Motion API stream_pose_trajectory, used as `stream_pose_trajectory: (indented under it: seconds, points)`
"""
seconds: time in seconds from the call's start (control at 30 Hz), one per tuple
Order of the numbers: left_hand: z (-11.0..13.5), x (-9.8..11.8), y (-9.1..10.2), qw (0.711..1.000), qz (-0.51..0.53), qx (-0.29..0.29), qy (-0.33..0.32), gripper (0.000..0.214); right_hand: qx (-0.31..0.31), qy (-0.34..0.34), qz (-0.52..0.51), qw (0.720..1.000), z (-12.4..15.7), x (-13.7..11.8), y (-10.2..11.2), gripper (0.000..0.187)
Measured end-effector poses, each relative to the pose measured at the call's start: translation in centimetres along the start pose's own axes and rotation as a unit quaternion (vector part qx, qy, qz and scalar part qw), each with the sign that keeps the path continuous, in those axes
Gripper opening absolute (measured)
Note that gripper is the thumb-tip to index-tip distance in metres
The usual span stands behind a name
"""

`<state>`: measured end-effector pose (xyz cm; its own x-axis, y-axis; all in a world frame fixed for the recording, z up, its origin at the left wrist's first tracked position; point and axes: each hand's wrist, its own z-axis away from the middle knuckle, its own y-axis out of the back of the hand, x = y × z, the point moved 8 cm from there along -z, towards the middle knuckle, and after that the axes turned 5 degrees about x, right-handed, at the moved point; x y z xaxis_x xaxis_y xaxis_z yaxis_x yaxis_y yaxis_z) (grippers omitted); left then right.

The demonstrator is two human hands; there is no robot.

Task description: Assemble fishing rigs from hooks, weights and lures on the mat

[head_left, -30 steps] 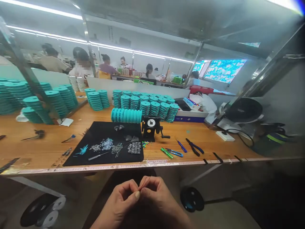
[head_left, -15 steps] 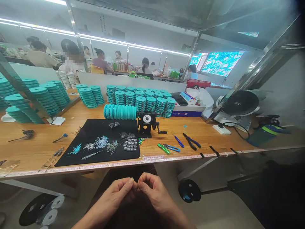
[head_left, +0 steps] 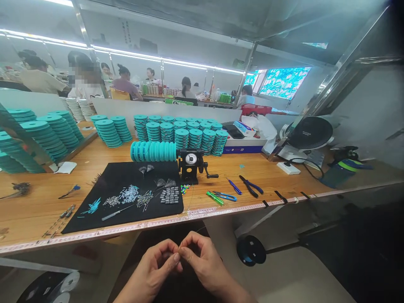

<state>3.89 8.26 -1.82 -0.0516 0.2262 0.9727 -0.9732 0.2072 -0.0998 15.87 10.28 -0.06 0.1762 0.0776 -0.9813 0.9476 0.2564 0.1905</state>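
Note:
In front of the table edge, my left hand [head_left: 157, 264] and my right hand [head_left: 204, 261] meet at the fingertips. Both are closed in a pinch on a thin line, which is barely visible and mostly hidden by the fingers. Beyond them on the table lies a black mat [head_left: 126, 219]. It carries grey cylindrical weights [head_left: 169, 195], pale blue beads [head_left: 128, 194], small metal pieces [head_left: 111, 200], turquoise sticks [head_left: 94, 205] and a thin metal tool [head_left: 115, 213]. Behind the mat stands a hand-cranked winder [head_left: 190, 162] with turquoise spools [head_left: 153, 151] on its shaft.
Stacks of turquoise spools [head_left: 182, 139] line the back. Pliers [head_left: 251, 186], blue thread snips [head_left: 225, 196], a green tube [head_left: 215, 198] and a blue pen-like tool [head_left: 234, 186] lie right of the mat. A measuring tape [head_left: 221, 211] runs along the front edge. Several people sit farther back.
My left fingers have curled more and its thumb has shifted down at the pinch. Both hands stay together. The whole view has shifted slightly, with the table moving left in the picture.

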Motion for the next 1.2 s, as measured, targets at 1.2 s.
stream_pose_trajectory:
  seconds: [1.2]
  points:
    - [-4.8, 1.2, -1.5, 0.947, 0.317, 0.046, 0.032, 0.018, 0.146, 0.366, 0.34, 0.854, 0.4, -6.0, 1.3, 0.012]
